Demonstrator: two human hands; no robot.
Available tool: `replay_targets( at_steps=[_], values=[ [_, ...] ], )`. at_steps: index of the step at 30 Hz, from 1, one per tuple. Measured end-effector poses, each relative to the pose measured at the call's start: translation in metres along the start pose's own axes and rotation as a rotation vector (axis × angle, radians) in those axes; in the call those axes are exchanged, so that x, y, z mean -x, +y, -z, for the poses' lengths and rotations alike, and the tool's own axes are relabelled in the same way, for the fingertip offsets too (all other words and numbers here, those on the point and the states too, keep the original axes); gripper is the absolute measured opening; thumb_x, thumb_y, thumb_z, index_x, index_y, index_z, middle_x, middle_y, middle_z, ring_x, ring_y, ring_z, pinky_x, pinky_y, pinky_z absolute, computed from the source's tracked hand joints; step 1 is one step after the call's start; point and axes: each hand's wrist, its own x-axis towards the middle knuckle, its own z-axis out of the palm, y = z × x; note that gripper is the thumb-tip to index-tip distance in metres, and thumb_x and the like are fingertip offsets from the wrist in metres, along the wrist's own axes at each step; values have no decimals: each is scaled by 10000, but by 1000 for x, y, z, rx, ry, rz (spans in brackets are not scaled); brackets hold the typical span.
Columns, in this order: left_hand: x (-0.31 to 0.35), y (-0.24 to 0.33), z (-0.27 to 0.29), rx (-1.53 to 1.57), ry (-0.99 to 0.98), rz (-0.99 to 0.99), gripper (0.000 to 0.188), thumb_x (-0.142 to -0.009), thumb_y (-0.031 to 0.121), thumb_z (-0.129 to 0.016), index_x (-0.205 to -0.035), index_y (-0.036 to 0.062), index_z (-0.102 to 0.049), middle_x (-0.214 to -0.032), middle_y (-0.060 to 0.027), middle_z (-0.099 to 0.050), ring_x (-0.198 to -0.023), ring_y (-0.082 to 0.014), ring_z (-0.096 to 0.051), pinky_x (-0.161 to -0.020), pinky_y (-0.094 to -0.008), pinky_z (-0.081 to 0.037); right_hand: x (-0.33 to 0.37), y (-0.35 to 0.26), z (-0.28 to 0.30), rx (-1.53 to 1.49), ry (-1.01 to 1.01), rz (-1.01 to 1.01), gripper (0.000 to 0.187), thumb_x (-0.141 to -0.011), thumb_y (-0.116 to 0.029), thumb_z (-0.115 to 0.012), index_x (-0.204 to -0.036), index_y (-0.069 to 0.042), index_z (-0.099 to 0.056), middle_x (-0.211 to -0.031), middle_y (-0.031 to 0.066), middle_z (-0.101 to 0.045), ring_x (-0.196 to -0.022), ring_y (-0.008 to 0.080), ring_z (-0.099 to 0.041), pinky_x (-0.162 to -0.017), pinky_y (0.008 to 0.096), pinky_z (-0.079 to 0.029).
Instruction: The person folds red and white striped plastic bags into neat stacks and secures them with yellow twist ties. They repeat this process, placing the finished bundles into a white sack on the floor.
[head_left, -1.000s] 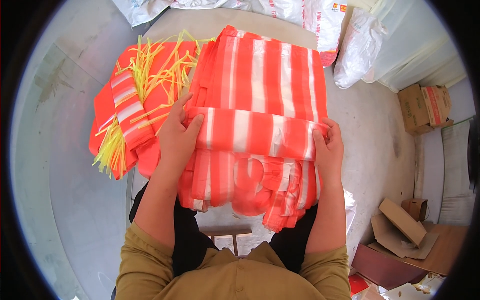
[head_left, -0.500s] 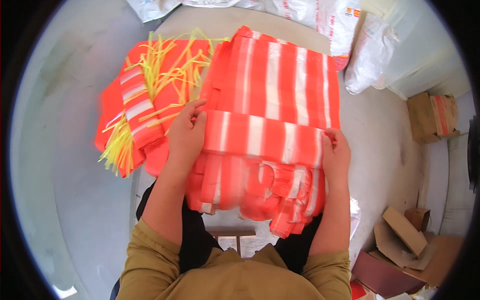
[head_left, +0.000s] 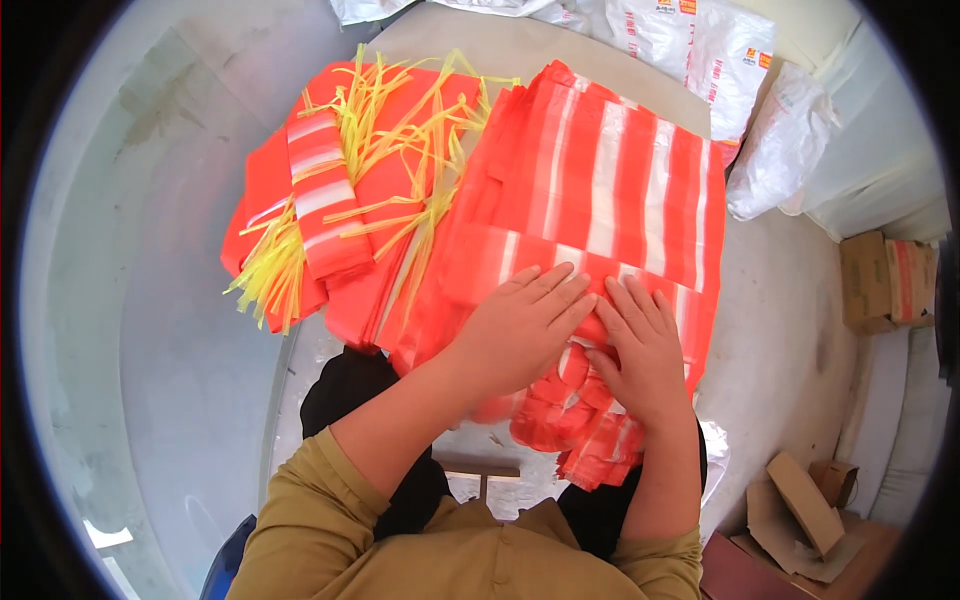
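A stack of red-and-white striped plastic bags [head_left: 630,170] lies in front of me, with its near part folded over into a flat band [head_left: 478,262]. My left hand [head_left: 525,325] lies flat on this band, fingers stretched out. Close beside it, my right hand [head_left: 640,350] also presses down on the bags with its fingers spread. Crumpled handle ends [head_left: 550,415] hang out below my hands toward my lap. To the left, yellow plastic strips [head_left: 385,135] are strewn over a red pile and a narrow folded striped bundle [head_left: 325,195].
White woven sacks [head_left: 735,70] stand along the far edge of the table [head_left: 480,45]. A cardboard box [head_left: 865,280] sits at the right, and opened cartons [head_left: 800,520] lie at the lower right. Under the table, a wooden bar [head_left: 480,467] shows between my knees.
Both hands have let go of the folded band's side edges and come together, palms down, over its middle. The whole view has shifted, so the bags appear farther right.
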Motion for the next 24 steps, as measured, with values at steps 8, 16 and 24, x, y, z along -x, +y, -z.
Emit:
replay_targets(
  at_steps=[8, 16, 24],
  values=[
    [-11, -5, 0, -143, -80, 18, 453, -904, 139, -693, -1345, 60, -626, -1473, -143, -600, -1421, -314, -537, -1146, -508, -448, 1, 8, -3, 1, 59, -6, 515, -799, -103, -799, -1299, -80, -676, -1430, 135, -638, -1363, 355, -576, -1134, 514, -464],
    [-12, -10, 4, -169, -129, 45, 509, -895, 83, -657, -1400, 134, -624, -1478, -68, -619, -1404, -299, -561, -1115, -489, -477, 7, 27, -19, 67, 152, -20, 464, -831, -5, -668, -1288, -77, -682, -1366, 127, -682, -1303, 360, -622, -1111, 483, -485],
    [-4, -29, 7, -243, 8, 111, 415, -891, 50, -618, -1294, 120, -686, -1366, -81, -696, -1278, -293, -654, -985, -460, -551, 29, 55, 12, 193, 153, -229, 490, -786, 96, -641, -1228, -95, -734, -1254, 69, -747, -1218, 291, -676, -1089, 399, -505]
  ],
)
